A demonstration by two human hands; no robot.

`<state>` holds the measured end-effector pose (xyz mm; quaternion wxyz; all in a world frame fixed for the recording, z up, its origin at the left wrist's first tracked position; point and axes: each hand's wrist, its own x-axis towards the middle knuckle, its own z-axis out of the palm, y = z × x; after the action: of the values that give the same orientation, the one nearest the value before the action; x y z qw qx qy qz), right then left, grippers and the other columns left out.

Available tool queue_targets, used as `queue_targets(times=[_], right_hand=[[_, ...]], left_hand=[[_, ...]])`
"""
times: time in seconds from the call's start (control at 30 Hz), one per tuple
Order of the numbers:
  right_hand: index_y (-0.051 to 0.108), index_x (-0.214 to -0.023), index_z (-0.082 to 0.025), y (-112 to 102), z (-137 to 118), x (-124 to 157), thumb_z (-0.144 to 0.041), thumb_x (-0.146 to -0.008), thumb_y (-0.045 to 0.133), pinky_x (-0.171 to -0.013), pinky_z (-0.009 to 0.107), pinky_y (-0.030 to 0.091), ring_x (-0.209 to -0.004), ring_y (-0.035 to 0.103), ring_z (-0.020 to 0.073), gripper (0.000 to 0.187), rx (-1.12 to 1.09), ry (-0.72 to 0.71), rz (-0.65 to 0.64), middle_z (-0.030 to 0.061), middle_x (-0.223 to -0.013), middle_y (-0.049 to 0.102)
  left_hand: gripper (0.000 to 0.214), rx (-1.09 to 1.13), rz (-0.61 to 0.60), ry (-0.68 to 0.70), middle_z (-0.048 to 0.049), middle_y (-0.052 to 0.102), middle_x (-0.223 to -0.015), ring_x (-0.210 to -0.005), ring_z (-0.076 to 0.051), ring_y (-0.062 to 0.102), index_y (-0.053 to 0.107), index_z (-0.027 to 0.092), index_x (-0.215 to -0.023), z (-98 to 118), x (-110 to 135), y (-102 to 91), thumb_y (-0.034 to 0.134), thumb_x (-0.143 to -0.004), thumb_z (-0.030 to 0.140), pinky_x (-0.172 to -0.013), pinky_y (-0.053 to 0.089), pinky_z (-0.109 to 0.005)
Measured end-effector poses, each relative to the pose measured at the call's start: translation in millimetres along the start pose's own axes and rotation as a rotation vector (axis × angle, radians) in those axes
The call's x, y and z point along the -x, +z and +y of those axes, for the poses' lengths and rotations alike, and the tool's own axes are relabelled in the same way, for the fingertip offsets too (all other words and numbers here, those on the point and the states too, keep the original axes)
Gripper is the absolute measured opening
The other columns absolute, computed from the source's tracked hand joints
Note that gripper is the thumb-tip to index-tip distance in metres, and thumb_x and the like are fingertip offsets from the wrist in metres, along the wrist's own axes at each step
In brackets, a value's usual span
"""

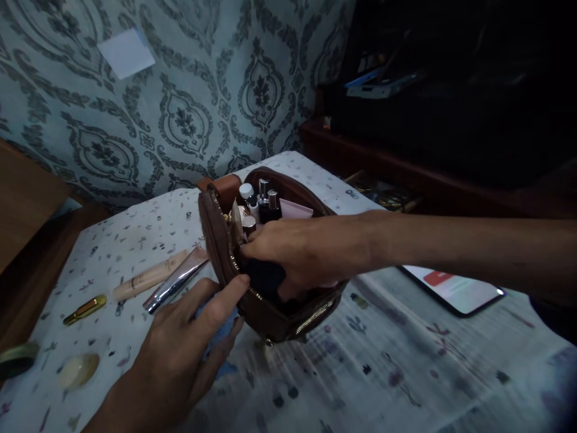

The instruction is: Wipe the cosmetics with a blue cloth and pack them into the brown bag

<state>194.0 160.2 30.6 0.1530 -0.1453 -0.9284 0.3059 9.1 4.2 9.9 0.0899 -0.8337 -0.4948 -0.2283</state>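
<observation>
Surrounding right hand [295, 249]: brown bag [270, 319]

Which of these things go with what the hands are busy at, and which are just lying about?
Seemingly in use:
brown bag, left hand at its rim, right hand partly inside
dark bottles and pink tube in the bag

Seemingly just lying about:
phone
beige tube
silvery tube
gold-coloured object
</observation>
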Motion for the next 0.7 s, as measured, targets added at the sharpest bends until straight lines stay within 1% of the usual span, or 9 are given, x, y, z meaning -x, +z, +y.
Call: queue_targets(times=[0.03,0.07,0.1,0.23,0.33,0.4,0.47,0.57,0.7], right_hand=[[0.073,-0.079,-0.021,-4,-3,-2,-0.011,-0.053,0.090,-0.054,0.023,0.045,-0.062,0.060,0.0109,0.032,0.078,-0.015,-0.132,-0.0064,-0.071,0.066],[0.073,-0.084,-0.021,-7,-6,-4,-0.010,-0.055,0.089,-0.054,0.023,0.045,-0.064,0.060,0.0117,0.034,0.140,-0.013,-0.217,-0.0051,-0.075,0.067],[0.074,-0.088,-0.020,-9,-8,-5,-0.011,-0.059,0.088,-0.055,0.024,0.045,-0.066,0.061,0.0127,0.034,0.182,0.000,-0.263,-0.0036,-0.079,0.068],[0.073,-0.101,-0.018,-17,-14,-5,-0.015,-0.069,0.084,-0.060,0.026,0.045,-0.072,0.062,0.0147,0.034,0.173,0.124,-0.335,-0.0015,-0.085,0.068],[0.071,-0.107,-0.015,-25,-14,-7,-0.020,-0.074,0.081,-0.068,0.026,0.046,-0.079,0.064,0.0146,0.036,0.077,0.219,-0.420,0.0000,-0.090,0.069],[0.070,-0.109,-0.014,-29,-13,-9,-0.023,-0.077,0.078,-0.070,0.025,0.045,-0.080,0.064,0.0146,0.034,0.038,0.268,-0.477,0.0007,-0.090,0.070],[0.069,-0.110,-0.015,-32,-12,-11,-0.025,-0.079,0.077,-0.069,0.025,0.045,-0.079,0.065,0.0146,0.034,0.023,0.295,-0.516,0.0000,-0.088,0.069],[0.070,-0.111,-0.017,-31,-11,-15,-0.025,-0.077,0.079,-0.069,0.025,0.045,-0.080,0.065,0.0150,0.036,0.028,0.306,-0.527,-0.0012,-0.089,0.069],[0.069,-0.114,-0.019,-26,-12,-13,-0.023,-0.075,0.081,-0.068,0.025,0.045,-0.081,0.065,0.0152,0.041,0.078,0.314,-0.471,-0.0010,-0.093,0.069]], left_hand=[[0.056,0.000,-0.001,0.001,-0.0077,0.069,-0.096,-0.079,-0.020,0.071,0.038,0.031,-0.154,0,-1,-0.4,0.048,-0.099,0.023,-0.062,0.060,-0.027],[0.054,-0.003,-0.001,0.003,-0.0076,0.069,-0.096,-0.079,-0.020,0.071,0.039,0.030,-0.152,0,-1,-0.9,0.047,-0.099,0.024,-0.062,0.060,-0.028],[0.052,-0.011,-0.004,0.007,-0.0075,0.069,-0.095,-0.078,-0.021,0.071,0.041,0.030,-0.151,0,-1,-1.5,0.046,-0.099,0.025,-0.062,0.060,-0.028],[0.045,-0.032,-0.021,0.017,-0.0076,0.070,-0.096,-0.079,-0.021,0.071,0.046,0.027,-0.145,-2,-1,-4.5,0.046,-0.100,0.027,-0.063,0.060,-0.028],[0.044,-0.011,-0.070,-0.008,-0.0078,0.070,-0.103,-0.087,-0.020,0.072,0.048,0.026,-0.142,-2,2,-5.0,0.047,-0.098,0.020,-0.068,0.060,-0.028],[0.044,0.008,-0.067,-0.046,-0.0072,0.069,-0.105,-0.090,-0.020,0.071,0.049,0.026,-0.141,-1,4,-3.5,0.046,-0.098,0.017,-0.071,0.060,-0.028],[0.042,0.019,-0.040,-0.082,-0.0064,0.069,-0.106,-0.092,-0.020,0.071,0.049,0.027,-0.141,2,5,-1.6,0.045,-0.100,0.017,-0.073,0.060,-0.029],[0.041,0.041,-0.041,-0.097,-0.0052,0.069,-0.104,-0.091,-0.019,0.071,0.050,0.028,-0.140,4,3,-1.5,0.044,-0.101,0.017,-0.073,0.059,-0.028],[0.040,-0.018,-0.029,-0.089,-0.0052,0.068,-0.110,-0.093,-0.018,0.070,0.056,0.028,-0.136,5,-4,-7.3,0.047,-0.098,0.017,-0.073,0.058,-0.027]])
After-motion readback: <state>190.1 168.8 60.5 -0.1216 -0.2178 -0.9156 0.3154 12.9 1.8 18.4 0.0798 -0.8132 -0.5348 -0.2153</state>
